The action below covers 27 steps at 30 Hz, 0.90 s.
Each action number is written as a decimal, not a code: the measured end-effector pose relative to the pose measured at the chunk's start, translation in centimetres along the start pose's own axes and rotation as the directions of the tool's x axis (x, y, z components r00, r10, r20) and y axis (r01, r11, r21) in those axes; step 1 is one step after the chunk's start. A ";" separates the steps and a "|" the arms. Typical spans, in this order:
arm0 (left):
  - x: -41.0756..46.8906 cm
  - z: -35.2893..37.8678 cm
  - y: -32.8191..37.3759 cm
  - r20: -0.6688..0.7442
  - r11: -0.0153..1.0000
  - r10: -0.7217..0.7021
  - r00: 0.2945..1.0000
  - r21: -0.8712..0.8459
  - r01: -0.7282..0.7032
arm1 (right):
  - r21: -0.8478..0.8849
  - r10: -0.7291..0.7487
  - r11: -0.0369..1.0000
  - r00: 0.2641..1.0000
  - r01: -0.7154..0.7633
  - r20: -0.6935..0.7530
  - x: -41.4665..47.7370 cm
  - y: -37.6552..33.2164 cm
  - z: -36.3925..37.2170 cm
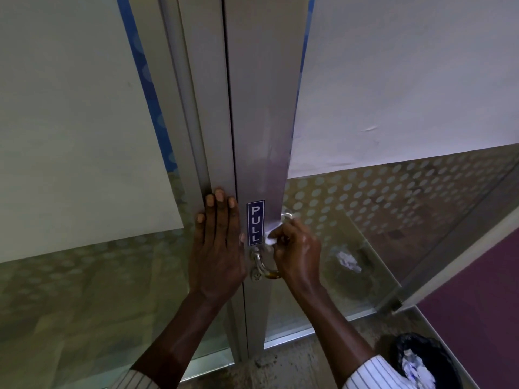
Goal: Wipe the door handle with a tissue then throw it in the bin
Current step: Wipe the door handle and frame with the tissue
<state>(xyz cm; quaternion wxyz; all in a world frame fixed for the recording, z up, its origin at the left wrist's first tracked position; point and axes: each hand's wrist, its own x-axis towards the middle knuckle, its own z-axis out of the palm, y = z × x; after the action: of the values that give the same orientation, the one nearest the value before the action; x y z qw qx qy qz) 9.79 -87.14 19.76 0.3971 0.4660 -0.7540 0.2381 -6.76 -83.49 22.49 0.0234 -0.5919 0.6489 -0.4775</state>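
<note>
A curved metal door handle [262, 269] is fixed to the silver door frame, just under a blue PULL sticker [255, 222]. My right hand [297, 248] is closed around the handle's upper part with a white tissue [270, 239] pressed against it; most of the tissue is hidden by my fingers. My left hand [217, 242] lies flat, fingers together, on the frame left of the sticker. A black-lined bin [421, 363] with crumpled paper inside stands on the floor at the lower right.
Frosted, dotted glass panels [365, 197] flank the frame on both sides. A reflection of crumpled paper shows in the right glass. A purple wall [483, 299] rises at the far right beside the bin. Speckled floor runs below the door.
</note>
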 end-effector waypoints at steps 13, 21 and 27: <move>-0.1 -0.1 0.0 0.016 1.000 -0.013 1.000 0.015 0.013 | 0.020 -0.132 0.990 0.981 0.136 -0.143 2.5 -2.5 -1.4; 0.2 -0.3 0.2 0.002 1.000 -0.005 1.000 -0.006 0.005 | -0.071 -0.062 0.996 0.998 0.061 -0.023 1.4 -1.9 -1.2; 0.1 -0.2 0.2 -0.004 1.000 -0.022 1.000 0.008 0.022 | -0.014 -0.211 0.977 0.954 0.213 -0.212 3.6 -2.5 -2.1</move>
<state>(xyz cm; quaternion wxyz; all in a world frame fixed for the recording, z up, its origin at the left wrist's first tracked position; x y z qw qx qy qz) 9.69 -86.96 19.92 0.3992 0.4754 -0.7471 0.2379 -7.21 -84.75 27.18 -0.0945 -0.6038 0.5782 -0.5405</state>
